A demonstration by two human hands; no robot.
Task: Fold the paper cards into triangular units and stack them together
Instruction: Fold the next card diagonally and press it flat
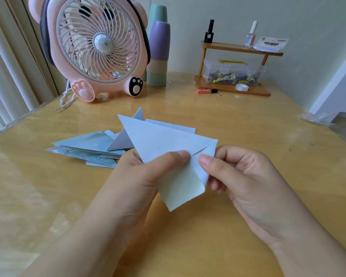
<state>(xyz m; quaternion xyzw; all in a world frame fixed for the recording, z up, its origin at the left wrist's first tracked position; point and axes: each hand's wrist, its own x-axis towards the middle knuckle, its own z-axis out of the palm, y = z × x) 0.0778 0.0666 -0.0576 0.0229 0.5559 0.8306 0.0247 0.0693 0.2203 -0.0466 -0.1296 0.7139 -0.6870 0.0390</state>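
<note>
Left hand (148, 172) and right hand (240, 172) pinching pale card (168, 140) above desk (248, 120) middle, steadying half-made triangular fold; folded pile (84, 148) waiting behind, toward left edge.

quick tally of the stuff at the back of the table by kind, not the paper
fan: 1
cup stacks: 2
nail polish bottles: 2
wooden shelf: 1
clear plastic box: 1
tape roll: 1
orange marker: 1
total: 9

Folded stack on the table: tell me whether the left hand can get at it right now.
Probably not yet: the left hand pinches the paper card, though the stack lies unobstructed just beyond it.
</note>
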